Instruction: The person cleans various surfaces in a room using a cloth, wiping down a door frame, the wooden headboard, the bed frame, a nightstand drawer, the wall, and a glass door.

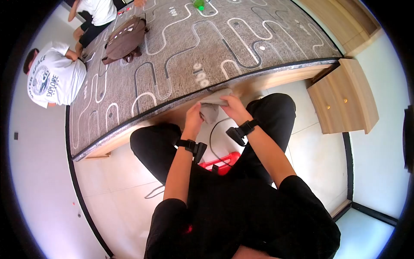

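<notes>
left hand (193, 120) grip: pinches grey cloth (210, 113) | right hand (234, 108) grip: pinches its opposite side | lie: spans between, hanging fold nearer left

I see a brown fabric backpack (126, 39) on the flat, patterned grey mattress (183, 88). Before the mattress is limp grey cloth (210, 112).

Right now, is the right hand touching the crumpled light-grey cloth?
Touching. The head view shows the right hand with its fingers against the crumpled light-grey cloth, no gap visible.
</notes>
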